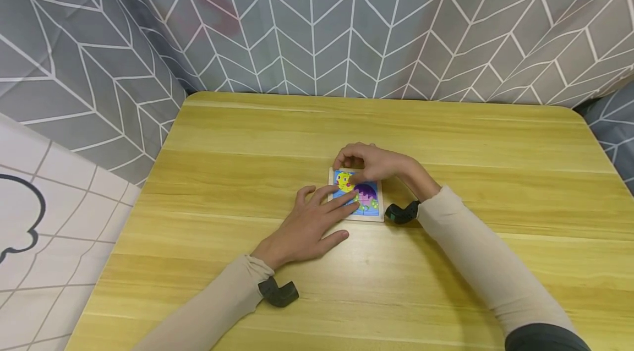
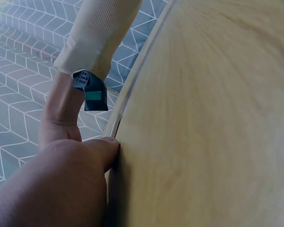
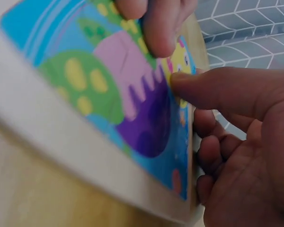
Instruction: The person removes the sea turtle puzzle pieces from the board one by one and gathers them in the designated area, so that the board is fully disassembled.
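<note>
A small wooden jigsaw puzzle (image 1: 367, 191) in a pale frame lies on the table, picturing a yellow-headed cartoon animal with a purple and pink shell. My left hand (image 1: 309, 230) reaches in from the lower left, its extended fingers resting over the puzzle's left part. From the far right, my right hand (image 1: 380, 164) arches over the puzzle. In the right wrist view its thumb (image 3: 194, 85) presses the picture near the yellow head while the other fingers curl against the frame's edge. Left fingertips (image 3: 161, 35) touch the picture there. The left wrist view shows only the puzzle's thin edge (image 2: 115, 126).
The wood-grain table (image 1: 247, 142) extends around the puzzle on every side. A grey curtain with white chevron lines (image 1: 317, 26) hangs behind the table's far edge. White tiled fabric (image 1: 64, 230) lies at the left. Each wrist wears a dark camera (image 1: 278, 291).
</note>
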Demonstrator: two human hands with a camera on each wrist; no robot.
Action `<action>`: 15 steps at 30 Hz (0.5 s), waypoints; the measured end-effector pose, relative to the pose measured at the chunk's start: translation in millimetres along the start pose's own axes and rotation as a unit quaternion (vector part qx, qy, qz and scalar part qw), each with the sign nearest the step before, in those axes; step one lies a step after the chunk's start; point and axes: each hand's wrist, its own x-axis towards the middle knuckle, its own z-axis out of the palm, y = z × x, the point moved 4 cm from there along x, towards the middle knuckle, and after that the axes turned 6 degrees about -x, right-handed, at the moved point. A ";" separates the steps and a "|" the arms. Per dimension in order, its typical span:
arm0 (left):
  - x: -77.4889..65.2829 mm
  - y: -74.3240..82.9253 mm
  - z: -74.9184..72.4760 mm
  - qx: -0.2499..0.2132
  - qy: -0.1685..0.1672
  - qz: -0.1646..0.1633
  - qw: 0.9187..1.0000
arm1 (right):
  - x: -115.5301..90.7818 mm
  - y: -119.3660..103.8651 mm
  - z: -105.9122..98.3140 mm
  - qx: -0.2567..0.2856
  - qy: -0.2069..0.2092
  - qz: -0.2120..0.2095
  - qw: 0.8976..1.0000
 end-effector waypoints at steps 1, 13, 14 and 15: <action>0.0 -0.1 0.0 0.000 0.000 0.000 1.000 | -0.5 0.6 0.4 0.008 0.001 -0.005 1.000; -0.1 -0.6 0.1 -0.005 -0.002 -0.001 1.000 | -5.2 5.6 5.6 0.047 0.025 -0.011 0.999; -0.1 -0.6 0.1 -0.005 -0.001 -0.001 1.000 | -5.2 5.7 5.9 0.052 0.026 -0.013 0.998; -0.2 -0.8 0.1 -0.005 -0.001 -0.001 1.000 | -5.2 5.7 6.4 0.059 0.025 -0.014 0.998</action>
